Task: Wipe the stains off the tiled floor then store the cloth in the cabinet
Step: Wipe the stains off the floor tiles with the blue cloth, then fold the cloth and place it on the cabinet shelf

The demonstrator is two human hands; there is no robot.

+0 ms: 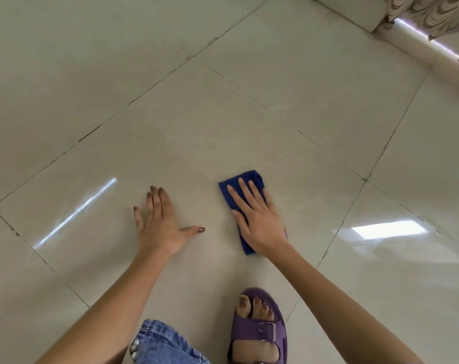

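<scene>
Faded blue denim trouser leg (165,345) and a foot in a purple buckled plastic sandal (260,332) sit at the very bottom of the view, planted on the glossy beige tiled floor (223,114), whose dark grout lines run diagonally.

Beyond them both bare arms reach forward onto one large tile. The right hand (257,219) lies flat on a folded, deep-blue oblong cloth (254,177), its fingers straight and slightly apart, pressing down rather than gripping. The cloth rests flat in the near half of that tile, closer to the tile's right corner than to its left. Its long axis runs away from the person, the far end leaning a little to the left. That far short end shows past the fingertips, and the near end pokes out beneath the wrist. The fingers point the same way as the cloth.

The left hand (158,224) is planted on bare tile near the cloth but apart from it. Its palm is down, its fingers are spread wide, and its thumb stretches sideways toward the cloth. Its fingers look darkened; whether by dirt or blur I cannot tell.

A bright streak of reflected light (76,211) crosses the tile left of that hand, and a pale rectangular reflection (386,229) lies on the neighbouring tile to the right. A brown-and-cream swirl-patterned curtain (433,11) hangs at the floor's far right corner.
</scene>
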